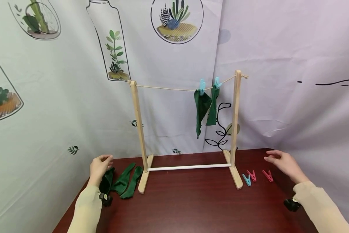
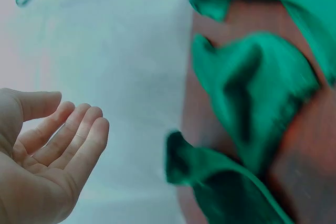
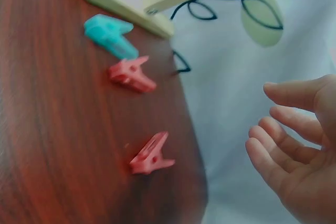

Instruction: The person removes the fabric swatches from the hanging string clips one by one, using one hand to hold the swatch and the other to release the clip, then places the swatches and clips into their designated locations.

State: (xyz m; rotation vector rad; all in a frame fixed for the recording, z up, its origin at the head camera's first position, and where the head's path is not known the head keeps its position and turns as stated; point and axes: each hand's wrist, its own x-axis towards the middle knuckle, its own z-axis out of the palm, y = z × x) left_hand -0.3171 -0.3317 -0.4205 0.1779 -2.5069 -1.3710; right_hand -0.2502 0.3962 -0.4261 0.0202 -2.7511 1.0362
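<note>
My left hand (image 1: 100,166) hovers above several green cloth pieces (image 1: 123,182) at the table's left side, its fingers loosely bent and holding nothing. The left wrist view shows the green cloths (image 2: 252,93) apart from the hand (image 2: 58,156). On the right, my right hand (image 1: 283,163) is raised past two red clothespins (image 1: 268,175) and a blue clothespin (image 1: 247,180), also with nothing in it. In the right wrist view, a red clothespin (image 3: 151,156) lies on the table, away from the relaxed fingers (image 3: 278,145).
A wooden rack (image 1: 235,123) stands mid-table with a string (image 1: 165,88) tied between its posts. Two green cloths (image 1: 202,106) hang near its right end under blue clothespins (image 1: 202,86). A white rod (image 1: 189,167) joins the feet. Behind hangs a printed curtain (image 1: 168,123).
</note>
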